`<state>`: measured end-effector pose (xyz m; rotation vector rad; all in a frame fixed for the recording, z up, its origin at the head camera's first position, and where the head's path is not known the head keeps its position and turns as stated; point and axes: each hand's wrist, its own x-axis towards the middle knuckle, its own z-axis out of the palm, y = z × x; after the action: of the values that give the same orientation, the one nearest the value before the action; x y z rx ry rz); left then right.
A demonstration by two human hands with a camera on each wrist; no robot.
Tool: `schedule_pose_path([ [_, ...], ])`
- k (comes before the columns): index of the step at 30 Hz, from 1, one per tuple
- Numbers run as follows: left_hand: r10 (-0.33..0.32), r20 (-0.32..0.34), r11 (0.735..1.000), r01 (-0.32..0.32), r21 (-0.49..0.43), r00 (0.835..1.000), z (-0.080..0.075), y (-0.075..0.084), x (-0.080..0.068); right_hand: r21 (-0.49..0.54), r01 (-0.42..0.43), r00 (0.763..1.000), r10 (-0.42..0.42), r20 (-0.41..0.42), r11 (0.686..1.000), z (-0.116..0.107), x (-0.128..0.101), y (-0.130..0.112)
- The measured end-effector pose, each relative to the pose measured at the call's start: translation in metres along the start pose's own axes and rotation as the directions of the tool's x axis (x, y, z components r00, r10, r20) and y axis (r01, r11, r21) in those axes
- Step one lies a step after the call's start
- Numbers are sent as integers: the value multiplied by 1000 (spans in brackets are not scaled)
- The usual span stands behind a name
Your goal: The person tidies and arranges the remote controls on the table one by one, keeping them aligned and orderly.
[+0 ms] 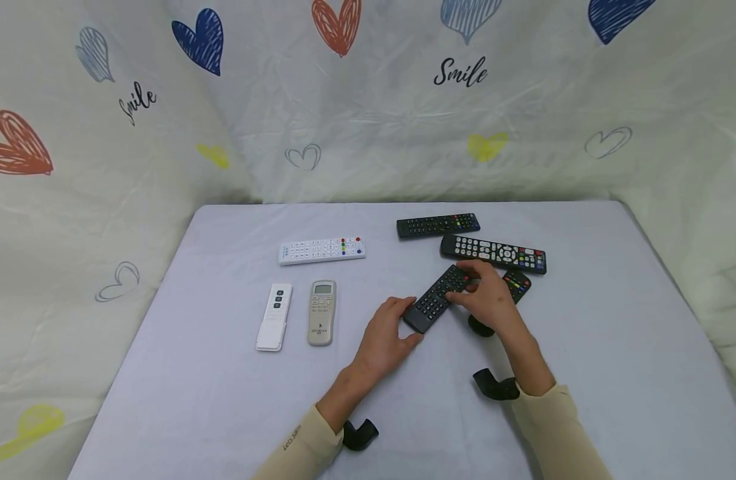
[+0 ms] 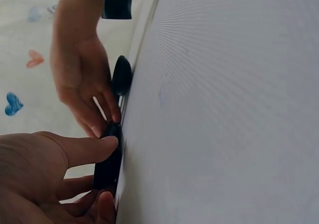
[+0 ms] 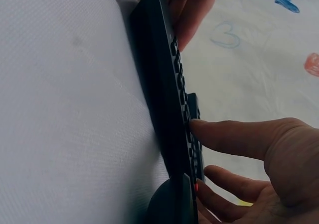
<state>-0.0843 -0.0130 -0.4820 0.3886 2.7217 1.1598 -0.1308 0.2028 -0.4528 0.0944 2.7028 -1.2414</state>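
Observation:
A black remote (image 1: 437, 298) lies slanted on the lilac tablecloth (image 1: 224, 400), right of centre. My left hand (image 1: 406, 321) pinches its near end between thumb and fingers. My right hand (image 1: 466, 291) grips its far end, with the thumb (image 3: 234, 137) laid on the buttons. In the left wrist view my thumb (image 2: 94, 147) rests on the remote's edge (image 2: 107, 165), and the right hand (image 2: 82, 84) is beyond it. The right wrist view shows the remote (image 3: 167, 114) edge-on against the cloth. A second black remote (image 1: 518, 285) lies partly hidden under my right hand.
Two more black remotes (image 1: 437, 225) (image 1: 494, 253) lie behind my hands. To the left are a long white remote (image 1: 322, 250), a small white remote (image 1: 275, 316) and a grey display remote (image 1: 321, 312). Heart-printed cloth walls (image 1: 368, 120) enclose the table.

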Motion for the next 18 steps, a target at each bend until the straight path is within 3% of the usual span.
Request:
schedule_pose_path([
  [10,11,-2,999,-11,-34,1000,-2,0,0,32,22,999,-21,-35,999,1,1,1],
  [18,2,-3,994,-2,-112,1000,-5,1,-1,123,62,997,-54,-61,990,3,0,2],
])
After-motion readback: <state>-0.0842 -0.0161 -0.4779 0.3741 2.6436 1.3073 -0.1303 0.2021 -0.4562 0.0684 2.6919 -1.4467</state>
